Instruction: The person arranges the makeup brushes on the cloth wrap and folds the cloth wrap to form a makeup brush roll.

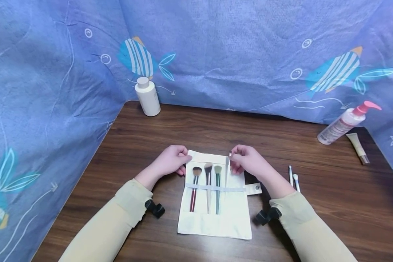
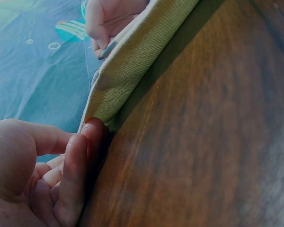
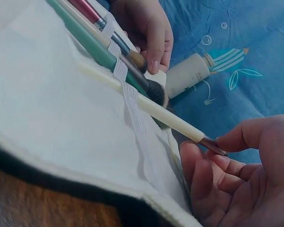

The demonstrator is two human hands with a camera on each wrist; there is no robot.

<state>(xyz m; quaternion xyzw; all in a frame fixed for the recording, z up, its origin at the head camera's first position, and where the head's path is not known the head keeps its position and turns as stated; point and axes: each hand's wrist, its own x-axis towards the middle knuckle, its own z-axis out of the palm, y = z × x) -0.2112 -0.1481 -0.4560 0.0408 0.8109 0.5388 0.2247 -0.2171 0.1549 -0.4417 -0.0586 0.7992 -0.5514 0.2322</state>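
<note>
White brush, lengthwise, ferrule pointing away, in right grip

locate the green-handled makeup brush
In the head view, the green-handled brush lies on the brush roll under its elastic band, left of the cream-handled brush the right hand pinches.

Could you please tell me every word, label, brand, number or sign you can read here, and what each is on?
No text can be read in any view.
Pump bottle: printed label, too small and blurred.
White bottle: faint print at its side, too small and blurred.
Tube: any print is too small to tell.
Brushes and case: no lettering I can make out.
</note>
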